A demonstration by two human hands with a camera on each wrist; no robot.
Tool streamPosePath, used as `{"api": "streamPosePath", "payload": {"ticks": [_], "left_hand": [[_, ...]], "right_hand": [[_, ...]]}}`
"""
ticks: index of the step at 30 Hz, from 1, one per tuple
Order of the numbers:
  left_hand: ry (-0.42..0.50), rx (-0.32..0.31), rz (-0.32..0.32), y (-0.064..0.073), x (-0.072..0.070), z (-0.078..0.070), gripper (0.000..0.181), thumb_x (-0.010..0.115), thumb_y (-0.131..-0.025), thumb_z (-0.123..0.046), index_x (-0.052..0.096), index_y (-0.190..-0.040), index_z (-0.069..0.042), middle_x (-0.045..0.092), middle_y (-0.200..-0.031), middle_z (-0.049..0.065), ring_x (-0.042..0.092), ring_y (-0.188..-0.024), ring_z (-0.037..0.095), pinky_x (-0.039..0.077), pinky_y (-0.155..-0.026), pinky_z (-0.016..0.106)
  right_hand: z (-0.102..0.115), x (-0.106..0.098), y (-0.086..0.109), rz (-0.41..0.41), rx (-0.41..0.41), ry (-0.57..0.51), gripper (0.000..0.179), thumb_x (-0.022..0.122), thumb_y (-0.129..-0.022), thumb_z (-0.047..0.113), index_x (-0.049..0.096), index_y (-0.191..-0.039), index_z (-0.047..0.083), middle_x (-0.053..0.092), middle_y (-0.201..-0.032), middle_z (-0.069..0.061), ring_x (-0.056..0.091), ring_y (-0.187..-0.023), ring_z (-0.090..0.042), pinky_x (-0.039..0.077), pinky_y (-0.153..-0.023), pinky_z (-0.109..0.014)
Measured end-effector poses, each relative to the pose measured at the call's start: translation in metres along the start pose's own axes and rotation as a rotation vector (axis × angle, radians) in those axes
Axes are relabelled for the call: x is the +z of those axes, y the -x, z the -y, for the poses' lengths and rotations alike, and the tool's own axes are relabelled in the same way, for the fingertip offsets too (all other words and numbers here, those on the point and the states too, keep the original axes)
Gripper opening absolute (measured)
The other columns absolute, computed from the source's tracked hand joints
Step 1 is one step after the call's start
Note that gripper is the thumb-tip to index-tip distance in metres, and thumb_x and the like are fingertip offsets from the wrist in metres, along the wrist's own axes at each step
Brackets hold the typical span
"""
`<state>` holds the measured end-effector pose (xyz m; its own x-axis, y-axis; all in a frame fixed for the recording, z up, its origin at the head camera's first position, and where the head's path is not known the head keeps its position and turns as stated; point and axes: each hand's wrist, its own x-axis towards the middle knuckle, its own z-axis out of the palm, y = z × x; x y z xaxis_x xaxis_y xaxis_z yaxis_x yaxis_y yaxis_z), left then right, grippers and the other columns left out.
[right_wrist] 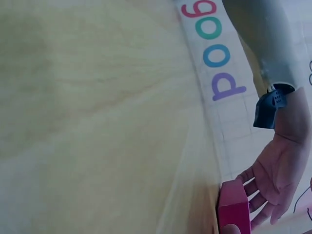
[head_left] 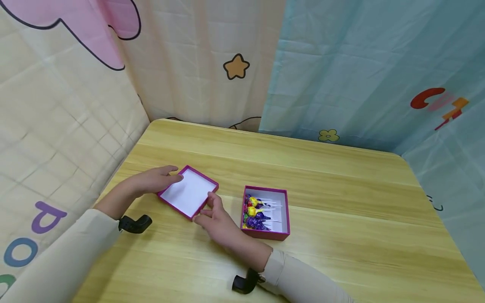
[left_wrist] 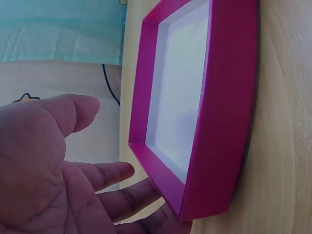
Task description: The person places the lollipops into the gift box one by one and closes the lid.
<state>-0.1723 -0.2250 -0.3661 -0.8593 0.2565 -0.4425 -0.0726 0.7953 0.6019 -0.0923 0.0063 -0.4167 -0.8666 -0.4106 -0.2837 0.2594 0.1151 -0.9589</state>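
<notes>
A square magenta lid (head_left: 188,193) lies on the table with its white inside facing up. At its left corner is my left hand (head_left: 155,180), palm toward the lid, the thumb raised and the fingers loosely extended by the wall, as the left wrist view (left_wrist: 34,161) also shows. My right hand (head_left: 223,227) touches the lid's right edge with loosely bent fingers. In the right wrist view only a fingertip (right_wrist: 231,229) shows against the lid's side (right_wrist: 234,207). Right of the hands stands a matching open box (head_left: 281,195) with several wrapped lollipops (head_left: 253,211), their white sticks pointing right.
The wooden table (head_left: 352,219) extends to the right and behind the box. Printed curtains (head_left: 189,63) hang along its back and sides. A black camera mount sits on each wrist, the left one (head_left: 135,224) low over the tabletop.
</notes>
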Motion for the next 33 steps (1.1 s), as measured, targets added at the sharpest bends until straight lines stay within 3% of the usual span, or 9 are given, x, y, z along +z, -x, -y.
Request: {"api": "streamPosePath", "payload": {"ticks": [6, 11, 18, 23, 28, 33], "left_hand": [[0.013, 0.055, -0.017, 0.007, -0.007, -0.01, 0.081, 0.045, -0.104, -0.047, 0.017, -0.153, 0.011, 0.035, -0.146, 0.037, 0.037, -0.134, 0.049, 0.035, -0.105, 0.061], [0.112, 0.097, -0.051, 0.012, -0.017, -0.023, 0.081, 0.046, -0.104, -0.044, 0.007, -0.157, 0.003, 0.043, -0.141, 0.032, 0.048, -0.126, 0.043, 0.039, -0.102, 0.059], [0.178, 0.17, -0.121, 0.026, -0.021, -0.05, 0.079, 0.048, -0.103, -0.046, 0.01, -0.16, -0.007, 0.047, -0.13, 0.021, 0.055, -0.111, 0.035, 0.048, -0.089, 0.044], [0.286, 0.284, -0.182, 0.029, -0.011, -0.072, 0.066, 0.044, -0.106, -0.038, 0.019, -0.158, -0.005, 0.041, -0.141, 0.02, 0.047, -0.122, 0.038, 0.045, -0.095, 0.052], [0.436, 0.382, -0.257, 0.021, 0.01, -0.093, 0.061, 0.041, -0.107, -0.041, 0.03, -0.153, -0.003, 0.039, -0.144, 0.017, 0.041, -0.132, 0.036, 0.04, -0.102, 0.057], [0.433, 0.428, -0.361, 0.011, 0.032, -0.113, 0.059, 0.041, -0.104, -0.05, 0.043, -0.143, -0.006, 0.044, -0.143, 0.013, 0.045, -0.129, 0.033, 0.04, -0.103, 0.054]], "right_hand": [[0.013, -0.006, 0.0, -0.068, -0.038, -0.046, 0.075, 0.066, -0.094, 0.015, 0.022, -0.155, 0.015, 0.033, -0.152, -0.009, 0.046, -0.127, -0.026, 0.046, -0.097, -0.042], [0.028, -0.016, 0.001, -0.099, -0.109, -0.1, 0.073, 0.063, -0.094, 0.008, 0.023, -0.154, 0.011, 0.032, -0.152, -0.011, 0.046, -0.128, -0.029, 0.042, -0.103, -0.044], [0.048, -0.043, 0.007, -0.119, -0.155, -0.199, 0.07, 0.06, -0.093, 0.009, 0.023, -0.153, 0.012, 0.03, -0.151, -0.013, 0.044, -0.132, -0.032, 0.039, -0.107, -0.048], [0.061, -0.067, 0.01, -0.168, -0.199, -0.222, 0.065, 0.058, -0.097, 0.013, 0.022, -0.152, 0.015, 0.033, -0.148, -0.011, 0.042, -0.131, -0.033, 0.036, -0.109, -0.05], [0.065, -0.093, 0.016, -0.215, -0.27, -0.183, 0.053, 0.05, -0.104, 0.022, 0.027, -0.151, 0.015, 0.037, -0.144, -0.011, 0.039, -0.134, -0.031, 0.034, -0.11, -0.052], [0.063, -0.12, 0.024, -0.274, -0.344, -0.112, 0.042, 0.048, -0.106, 0.025, 0.04, -0.145, 0.01, 0.042, -0.141, -0.012, 0.04, -0.135, -0.034, 0.034, -0.111, -0.05]]}}
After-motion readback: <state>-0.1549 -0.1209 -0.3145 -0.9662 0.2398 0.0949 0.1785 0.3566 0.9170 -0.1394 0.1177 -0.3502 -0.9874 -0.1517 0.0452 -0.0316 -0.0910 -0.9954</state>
